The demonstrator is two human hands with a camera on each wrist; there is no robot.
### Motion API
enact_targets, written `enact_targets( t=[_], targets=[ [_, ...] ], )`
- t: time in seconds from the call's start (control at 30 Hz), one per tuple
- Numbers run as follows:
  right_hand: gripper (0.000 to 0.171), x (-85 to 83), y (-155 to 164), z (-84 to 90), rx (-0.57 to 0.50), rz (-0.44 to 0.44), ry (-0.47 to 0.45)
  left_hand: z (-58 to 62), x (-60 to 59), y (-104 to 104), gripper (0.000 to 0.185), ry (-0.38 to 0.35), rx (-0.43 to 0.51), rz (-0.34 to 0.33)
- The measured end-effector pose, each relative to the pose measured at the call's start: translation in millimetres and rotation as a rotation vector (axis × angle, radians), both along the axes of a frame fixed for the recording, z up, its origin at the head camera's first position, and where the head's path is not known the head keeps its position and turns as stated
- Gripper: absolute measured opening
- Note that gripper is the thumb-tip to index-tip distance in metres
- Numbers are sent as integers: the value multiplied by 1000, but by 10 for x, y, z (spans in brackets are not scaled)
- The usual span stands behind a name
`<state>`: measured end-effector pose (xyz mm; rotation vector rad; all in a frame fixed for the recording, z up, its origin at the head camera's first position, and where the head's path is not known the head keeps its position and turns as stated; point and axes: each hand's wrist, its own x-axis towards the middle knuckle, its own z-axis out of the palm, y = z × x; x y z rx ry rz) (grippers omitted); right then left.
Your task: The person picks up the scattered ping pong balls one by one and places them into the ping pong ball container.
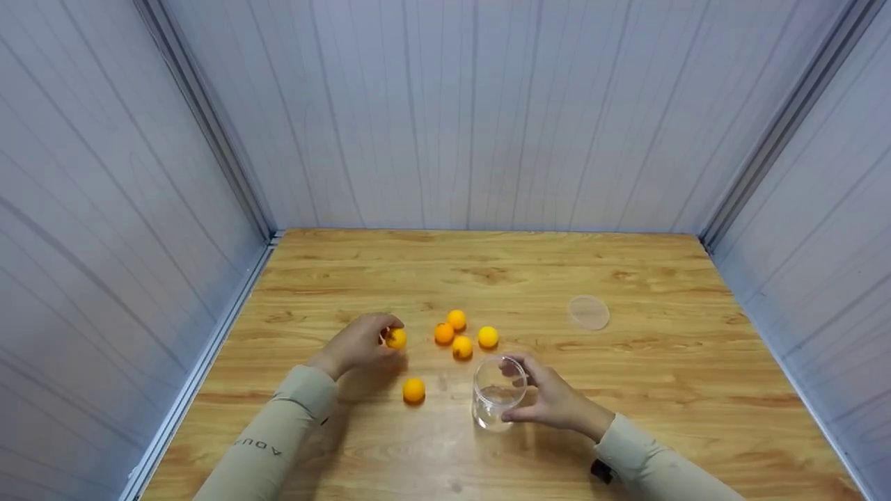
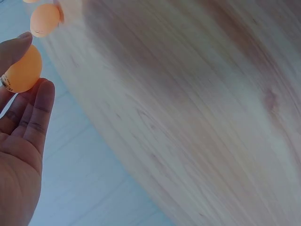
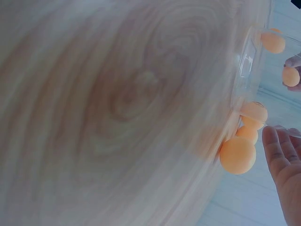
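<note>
Orange ball (dark-printed) between fingertips of left grip

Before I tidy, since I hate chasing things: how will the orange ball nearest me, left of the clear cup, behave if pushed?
The orange ball would likely roll easily, being round on a flat table. It's probably light, resembling a table-tennis ball. Pushed right, it might bump the clear cup.

Right hand holding clear cup, orange balls (three clustered)
</note>
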<state>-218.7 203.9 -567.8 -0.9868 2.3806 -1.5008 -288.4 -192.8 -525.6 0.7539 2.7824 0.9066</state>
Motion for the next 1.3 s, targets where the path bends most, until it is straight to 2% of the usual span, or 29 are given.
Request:
enact_targets(
  t=[0.17,0.43,0.73,0.93,1.17,1.3],
  targets=[
    [88,-3,-9,-1,11,2,11,15,-8,12,38,21,1,-20],
    [87,4,-4,0,5,-7,14,88,-9,89,41,23,32,-11],
    [86,6,-7,-6,6,-10,-7,104,-7,186,35,42,46,-31],
    [85,6,-10,-3,8,-5,-3,119,19,222,32,33,48,-24],
    [87,6,3,5,5,5,-3,141,75,300,34,-15,85,-2],
    [87,7,9,-6,14,5,10,153,86,347,36,-1,71,-6]
  ],
)
